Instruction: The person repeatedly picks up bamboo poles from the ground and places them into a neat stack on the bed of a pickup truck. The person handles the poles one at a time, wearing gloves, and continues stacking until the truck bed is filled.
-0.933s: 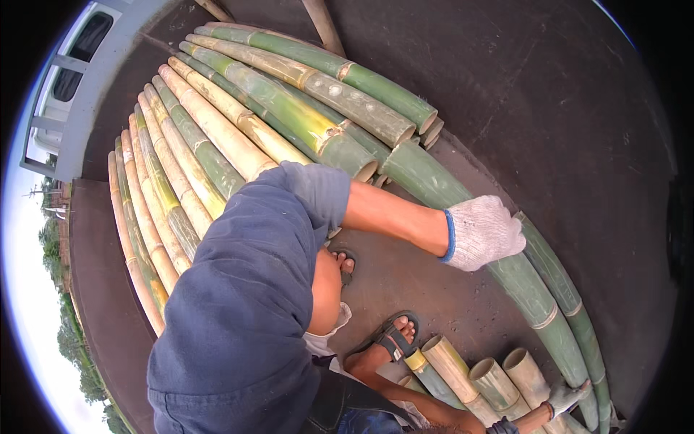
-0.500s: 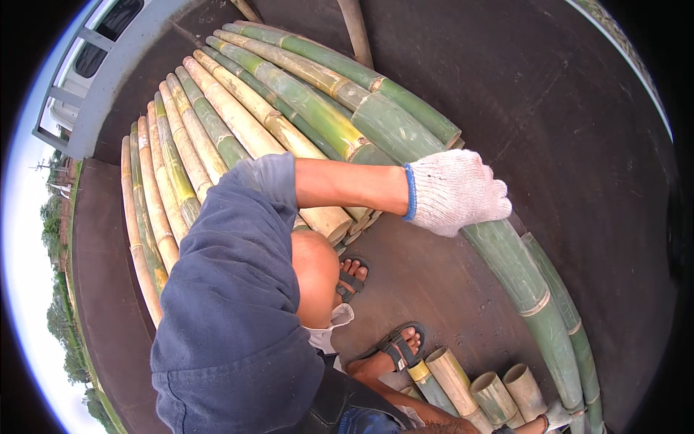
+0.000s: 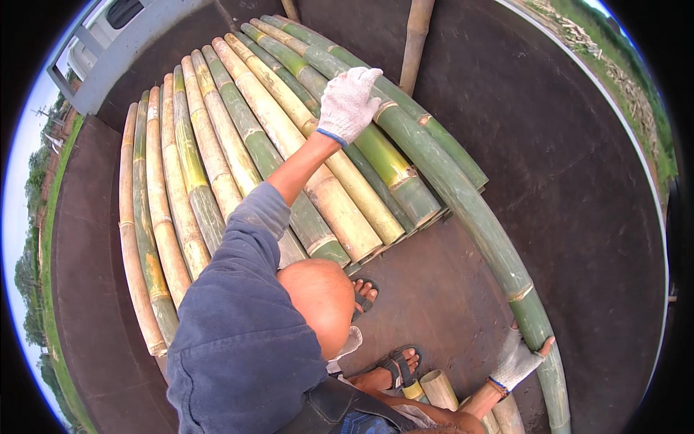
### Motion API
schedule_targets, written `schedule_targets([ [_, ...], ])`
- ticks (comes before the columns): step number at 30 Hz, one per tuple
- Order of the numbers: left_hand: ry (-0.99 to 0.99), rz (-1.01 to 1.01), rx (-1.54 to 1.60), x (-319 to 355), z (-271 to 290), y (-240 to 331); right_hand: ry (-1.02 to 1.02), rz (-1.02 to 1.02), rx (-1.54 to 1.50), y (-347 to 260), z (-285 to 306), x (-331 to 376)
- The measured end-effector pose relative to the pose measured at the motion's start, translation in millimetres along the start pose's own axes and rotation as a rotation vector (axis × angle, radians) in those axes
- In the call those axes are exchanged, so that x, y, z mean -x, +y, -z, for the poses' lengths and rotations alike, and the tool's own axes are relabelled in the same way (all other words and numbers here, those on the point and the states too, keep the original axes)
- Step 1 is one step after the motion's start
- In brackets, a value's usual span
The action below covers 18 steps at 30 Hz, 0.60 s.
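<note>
A long green bamboo pole [image 3: 473, 213] curves from the far stack down to the lower right, its far part lying alongside the other bamboo poles [image 3: 318, 195]. High up over that pole my left hand [image 3: 350, 105], in a white knit glove with a blue cuff, is closed on it. At the near end my right hand [image 3: 517, 362], gloved as well, grips the same pole from its left side, thumb on top and fingers partly hidden beneath. Both arms are stretched apart along its length.
Dark walls surround the truck bed [image 3: 434, 289]. Short cut bamboo pieces [image 3: 439, 387] stand by my sandaled foot [image 3: 401, 365]. An upright wooden post [image 3: 417, 43] leans at the far wall. Beyond the right wall lie grass and a pile of light sticks [image 3: 636, 101].
My left hand has moved farther up and left along the bamboo pole. My right hand has come up from the bottom edge, onto the pole's near part. The view has shifted.
</note>
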<state>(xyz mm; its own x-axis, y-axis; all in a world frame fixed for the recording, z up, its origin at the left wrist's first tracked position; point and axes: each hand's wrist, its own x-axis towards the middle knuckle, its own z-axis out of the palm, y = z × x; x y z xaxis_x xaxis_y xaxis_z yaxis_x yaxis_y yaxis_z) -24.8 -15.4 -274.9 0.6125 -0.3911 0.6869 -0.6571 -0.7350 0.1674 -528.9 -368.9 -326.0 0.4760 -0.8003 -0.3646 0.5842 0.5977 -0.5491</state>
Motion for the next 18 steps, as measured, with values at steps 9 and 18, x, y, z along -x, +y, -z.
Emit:
schedule_targets([
  [9, -0.792, -0.724, 0.332, 15.6, -9.3, 181.9, -0.416, -0.474, 0.181, 115.5, -45.0, 45.0],
  [18, -0.405, -0.833, 0.41, -10.0, 10.2, 177.8, -0.553, 0.107, 0.659, 13.8, 28.5, 55.3],
])
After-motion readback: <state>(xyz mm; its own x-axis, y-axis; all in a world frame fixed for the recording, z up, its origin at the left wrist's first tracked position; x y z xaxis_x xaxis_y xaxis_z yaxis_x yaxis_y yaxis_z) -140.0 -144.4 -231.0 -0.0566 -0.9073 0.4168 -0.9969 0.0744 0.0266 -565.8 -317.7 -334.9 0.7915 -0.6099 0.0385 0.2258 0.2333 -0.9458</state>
